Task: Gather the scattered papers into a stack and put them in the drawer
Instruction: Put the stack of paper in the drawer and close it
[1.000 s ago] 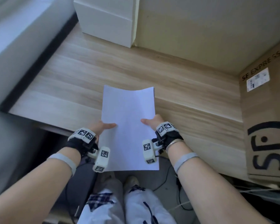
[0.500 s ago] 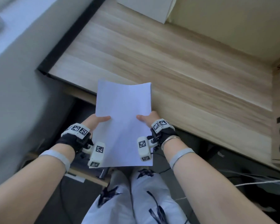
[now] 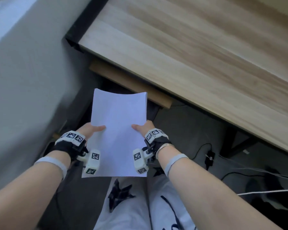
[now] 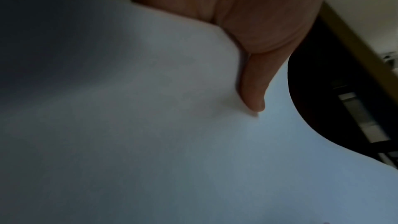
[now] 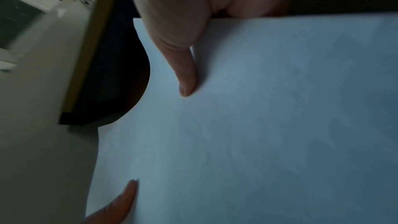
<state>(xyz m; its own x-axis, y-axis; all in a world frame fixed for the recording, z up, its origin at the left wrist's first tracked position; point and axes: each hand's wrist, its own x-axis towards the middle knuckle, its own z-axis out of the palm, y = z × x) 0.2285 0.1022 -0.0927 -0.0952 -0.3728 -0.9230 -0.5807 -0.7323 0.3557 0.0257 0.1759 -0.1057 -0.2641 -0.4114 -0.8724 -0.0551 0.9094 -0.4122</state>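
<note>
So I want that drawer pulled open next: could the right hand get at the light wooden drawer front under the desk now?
Probably not yet: the right hand and left hand both grip the white paper stack. The wooden drawer front lies unobstructed just beyond it.

We hold both forearms out ahead, wrists level. Our left hand [image 3: 90,131] and right hand [image 3: 144,127] each pinch a side edge of the paper stack [image 3: 118,130], thumbs lying flat on top, remaining fingers hidden beneath.
</note>
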